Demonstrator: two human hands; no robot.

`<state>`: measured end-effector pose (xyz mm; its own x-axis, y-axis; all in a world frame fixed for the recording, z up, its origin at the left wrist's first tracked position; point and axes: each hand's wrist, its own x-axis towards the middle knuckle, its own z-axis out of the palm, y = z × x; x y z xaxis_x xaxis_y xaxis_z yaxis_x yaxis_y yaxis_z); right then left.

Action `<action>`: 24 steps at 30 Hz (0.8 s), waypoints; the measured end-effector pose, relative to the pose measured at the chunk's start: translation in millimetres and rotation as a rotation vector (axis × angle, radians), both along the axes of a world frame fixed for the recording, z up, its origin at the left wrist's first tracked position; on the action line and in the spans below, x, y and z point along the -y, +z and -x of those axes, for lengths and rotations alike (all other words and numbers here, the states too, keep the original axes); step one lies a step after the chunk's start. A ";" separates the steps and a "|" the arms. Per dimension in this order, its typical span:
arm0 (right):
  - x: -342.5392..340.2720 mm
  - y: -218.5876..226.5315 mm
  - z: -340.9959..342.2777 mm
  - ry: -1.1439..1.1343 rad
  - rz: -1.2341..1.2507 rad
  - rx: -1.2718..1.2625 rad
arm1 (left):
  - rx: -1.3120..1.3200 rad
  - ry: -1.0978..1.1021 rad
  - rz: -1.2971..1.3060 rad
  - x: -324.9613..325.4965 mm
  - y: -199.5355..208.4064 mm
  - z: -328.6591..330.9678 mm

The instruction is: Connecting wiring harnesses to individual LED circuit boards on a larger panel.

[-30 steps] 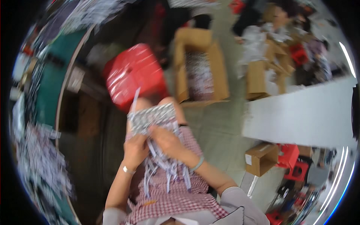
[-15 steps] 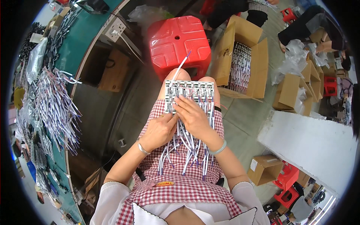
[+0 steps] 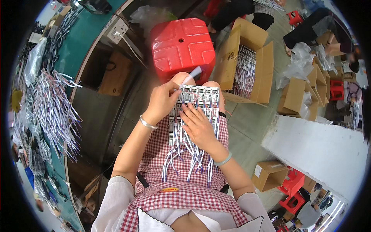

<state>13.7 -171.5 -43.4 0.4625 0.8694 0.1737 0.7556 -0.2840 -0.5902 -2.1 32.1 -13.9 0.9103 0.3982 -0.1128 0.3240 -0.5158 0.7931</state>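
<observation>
Across my lap lies a panel of small circuit boards (image 3: pixel 210 101), laid out in rows, with white, purple-tipped cables (image 3: pixel 196 154) hanging off its near side. At the panel's far left corner, my left hand (image 3: pixel 159 101) is closed in a pinch on a white cable (image 3: pixel 192 74), whose free end is smeared by motion beyond the far edge. The cable's lower part is hidden by my fingers. My right hand (image 3: pixel 199 125) rests on the middle of the panel, fingers stretched out over the boards and cables. Thin reddish wires cross the boards.
A red plastic stool (image 3: pixel 182 44) stands just beyond my knees. Right of it, an open carton (image 3: pixel 262 69) holds similar panels. A green workbench (image 3: pixel 79 46) on the left carries a heap of white cables (image 3: pixel 56 112). A white ledge (image 3: pixel 309 143) juts in from the right.
My left hand has moved from the panel's near left side to its far left corner. The upright cable there now swings and blurs. My right hand stays on the panel, its fingers slightly more spread.
</observation>
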 end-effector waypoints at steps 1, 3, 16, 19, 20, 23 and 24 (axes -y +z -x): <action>0.5 -1.9 -0.2 -0.003 -0.003 0.005 | 0.067 -0.019 0.028 4.1 4.4 6.3; 0.2 -0.2 -0.1 -0.020 0.000 -0.016 | 0.178 -0.089 -0.043 12.5 5.3 27.7; 4.6 4.9 0.3 -0.022 -0.135 -0.081 | 0.200 -0.273 -0.293 43.7 -5.5 111.4; 11.0 20.9 -9.2 -0.230 -0.343 -0.241 | 0.225 -0.349 -0.340 40.3 -7.5 114.8; 10.5 22.2 -19.1 -0.230 -0.343 -0.241 | 0.225 -0.348 -0.340 39.2 -6.9 116.6; -4.0 18.1 -55.6 -0.382 -0.323 -0.122 | 0.196 -0.405 -0.331 38.1 -5.2 120.4; -12.6 13.1 -67.6 -0.376 -0.232 -0.121 | 0.196 -0.407 -0.315 38.8 -6.0 119.7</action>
